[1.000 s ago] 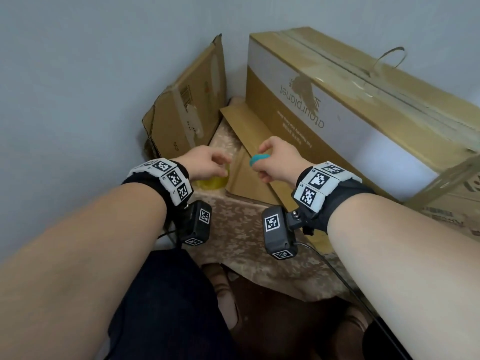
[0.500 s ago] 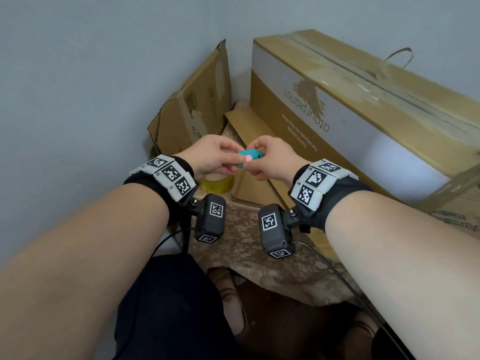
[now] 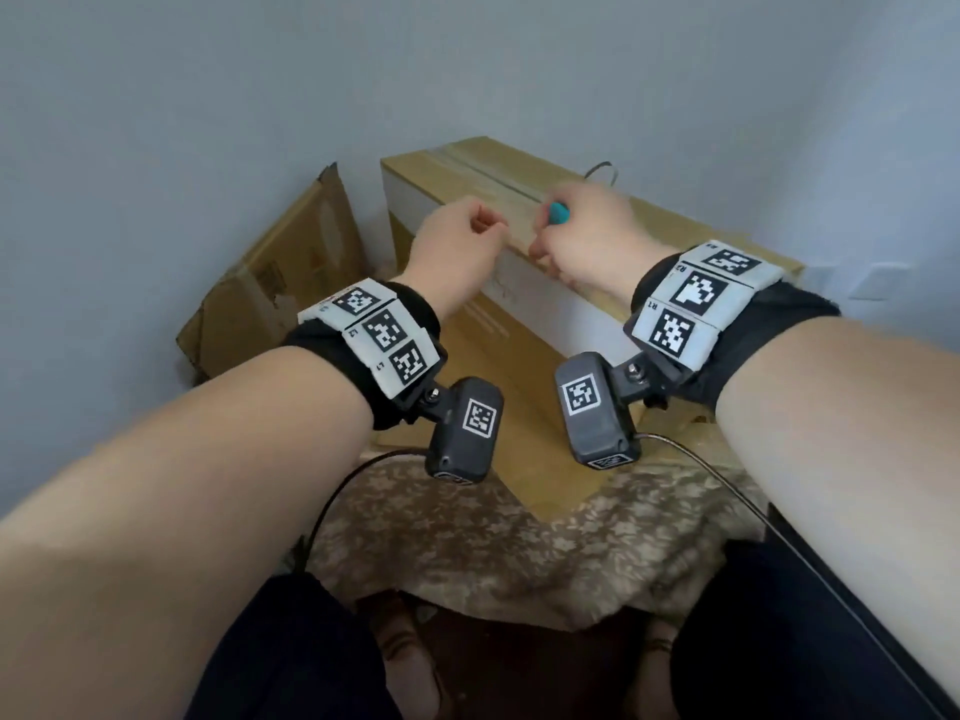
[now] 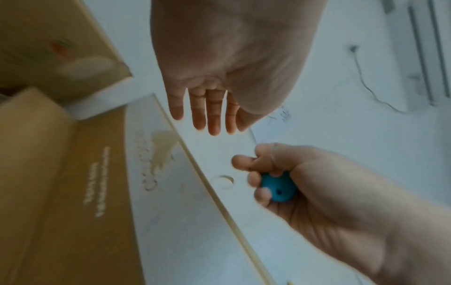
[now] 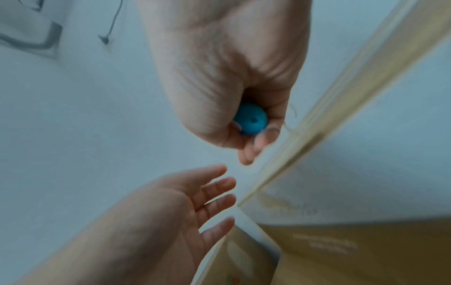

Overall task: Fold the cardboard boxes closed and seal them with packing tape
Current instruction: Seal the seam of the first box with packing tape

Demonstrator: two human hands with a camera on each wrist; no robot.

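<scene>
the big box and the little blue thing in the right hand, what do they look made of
Big box: corrugated cardboard by the look, matte brown with a white printed band and a glossy tape strip along its top seam. Blue thing, gripped by the right hand: probably moulded plastic, smooth and matte teal, with one small hole.

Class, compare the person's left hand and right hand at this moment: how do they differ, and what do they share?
The right hand has its fingers curled round a small blue tool; the left hand holds nothing. The left hand's fingers are extended and spread; the right hand's are closed. Both are raised near the top edge of the large cardboard box.
</scene>
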